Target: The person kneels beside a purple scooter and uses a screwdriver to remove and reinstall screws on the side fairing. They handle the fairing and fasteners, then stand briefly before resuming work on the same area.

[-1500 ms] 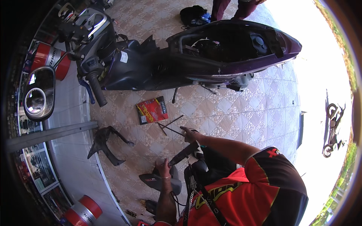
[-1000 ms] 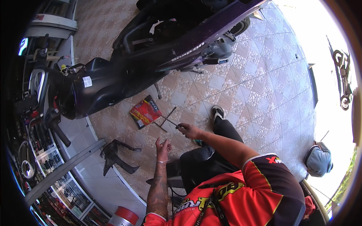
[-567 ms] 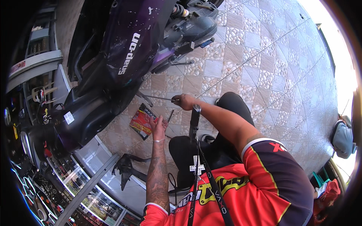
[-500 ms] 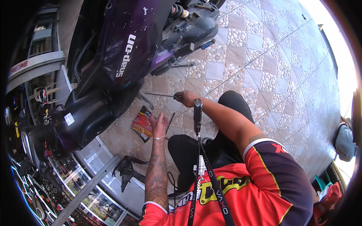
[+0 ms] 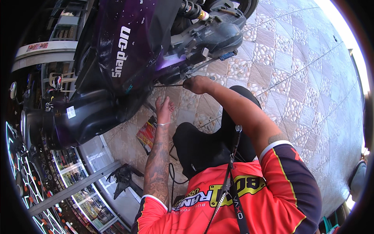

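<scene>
My right hand (image 5: 196, 84) is closed on a long thin metal tool (image 5: 167, 85), whose far tip reaches the lower edge of the purple and black scooter (image 5: 140, 43), below its rear body panel. My left hand (image 5: 164, 106) is open and empty, fingers slightly curled, a little below that tool, beside a stand leg (image 5: 150, 107) under the scooter. A red and black flat package (image 5: 144, 134) lies on the tiled floor (image 5: 272, 78) left of my left forearm, partly hidden by it.
A black plastic part (image 5: 122, 179) lies near the step at lower left, beside glass display cases (image 5: 82, 187) along the left. The scooter's engine housing and rear wheel (image 5: 245, 7) are at top. A grey item (image 5: 356, 179) sits at the bright right edge.
My right hand has moved up with the tool toward the scooter. My left hand has also risen, nearer the scooter's underside. The view has turned and closed in on the scooter's side.
</scene>
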Available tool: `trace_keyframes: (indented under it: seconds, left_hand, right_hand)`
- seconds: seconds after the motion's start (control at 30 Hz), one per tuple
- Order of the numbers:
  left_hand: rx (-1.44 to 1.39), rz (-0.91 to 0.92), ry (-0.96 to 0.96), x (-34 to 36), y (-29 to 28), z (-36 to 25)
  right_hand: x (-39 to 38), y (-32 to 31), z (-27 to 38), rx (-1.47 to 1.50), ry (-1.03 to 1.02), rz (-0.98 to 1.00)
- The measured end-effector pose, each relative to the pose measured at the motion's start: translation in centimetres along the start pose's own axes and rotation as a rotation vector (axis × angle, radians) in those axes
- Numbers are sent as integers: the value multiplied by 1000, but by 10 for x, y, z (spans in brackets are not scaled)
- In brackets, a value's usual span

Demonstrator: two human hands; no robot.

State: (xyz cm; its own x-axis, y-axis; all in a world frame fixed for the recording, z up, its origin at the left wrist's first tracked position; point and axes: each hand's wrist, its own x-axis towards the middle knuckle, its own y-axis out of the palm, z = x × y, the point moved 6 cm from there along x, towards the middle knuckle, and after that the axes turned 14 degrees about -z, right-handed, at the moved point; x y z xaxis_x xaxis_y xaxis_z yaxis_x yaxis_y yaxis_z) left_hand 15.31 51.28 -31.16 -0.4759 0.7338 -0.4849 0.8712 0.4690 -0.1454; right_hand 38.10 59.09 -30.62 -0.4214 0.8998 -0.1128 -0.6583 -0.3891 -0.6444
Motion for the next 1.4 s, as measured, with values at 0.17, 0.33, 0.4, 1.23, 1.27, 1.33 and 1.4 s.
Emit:
trace_keyframes:
  seconds: [0.17,0.33,0.4,1.23,1.27,1.33,1.4]
  left_hand:
    - [-5,8,-16,16,8,-3]
    - [-73,118,-10,43,22,-10]
    - [-104,42,-8,54,19,-10]
    - [-222,165,71,75,26,-18]
    - [-216,159,77,74,26,-18]
    - [-207,149,79,74,26,-18]
    - [-218,167,89,74,27,-18]
  right_hand:
    - [8,7,-6,33,25,-3]
    - [17,11,-7,57,52,18]
    - [19,15,-7,112,82,23]
    - [35,26,-25,280,84,159]
    - [35,26,-25,276,87,163]
    - [35,26,-25,275,79,163]
    - [35,26,-26,277,91,171]
